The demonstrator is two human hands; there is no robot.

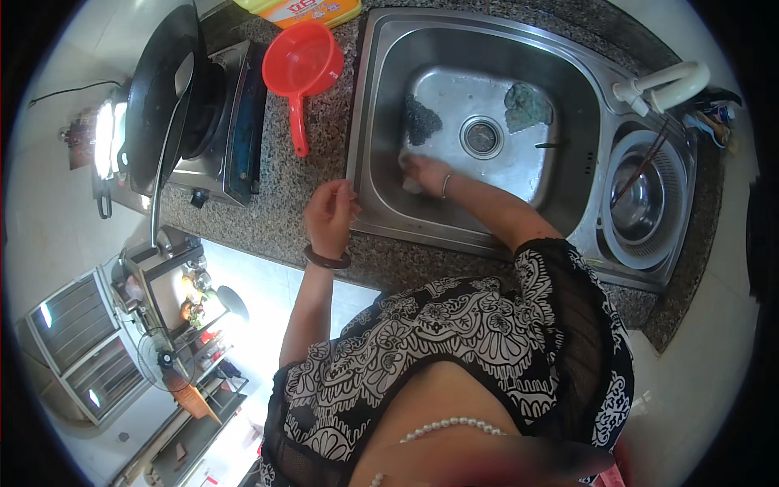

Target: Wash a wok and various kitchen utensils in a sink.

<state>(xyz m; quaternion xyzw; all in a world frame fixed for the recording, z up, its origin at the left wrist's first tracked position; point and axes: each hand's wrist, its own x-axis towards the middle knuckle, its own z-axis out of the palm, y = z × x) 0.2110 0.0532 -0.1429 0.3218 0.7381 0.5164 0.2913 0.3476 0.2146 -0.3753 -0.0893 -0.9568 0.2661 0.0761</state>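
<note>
Inside the stainless steel sink [447,222], my right hand [428,173] presses a pale, blurred wad [411,185] against the left wall; it looks like a cloth or sponge. A dark metal scouring pad [422,120] lies just beyond that hand. Farther right on the basin floor are the drain strainer [482,137] and a crumpled green cloth [527,108]. My left hand [330,214] hovers by the sink's left rim with fingers curled and thumb up; whether anything is between them is unclear. A red plastic dipper [302,61] rests on the granite counter [292,195].
Left of the dipper stands a gas stove [228,158] carrying a large wok [161,91] with a long-handled ladle [165,164]. A white faucet [663,91] rises at the right. Below it, a plastic colander [608,225] holds a metal bowl [639,207] and chopsticks [644,159].
</note>
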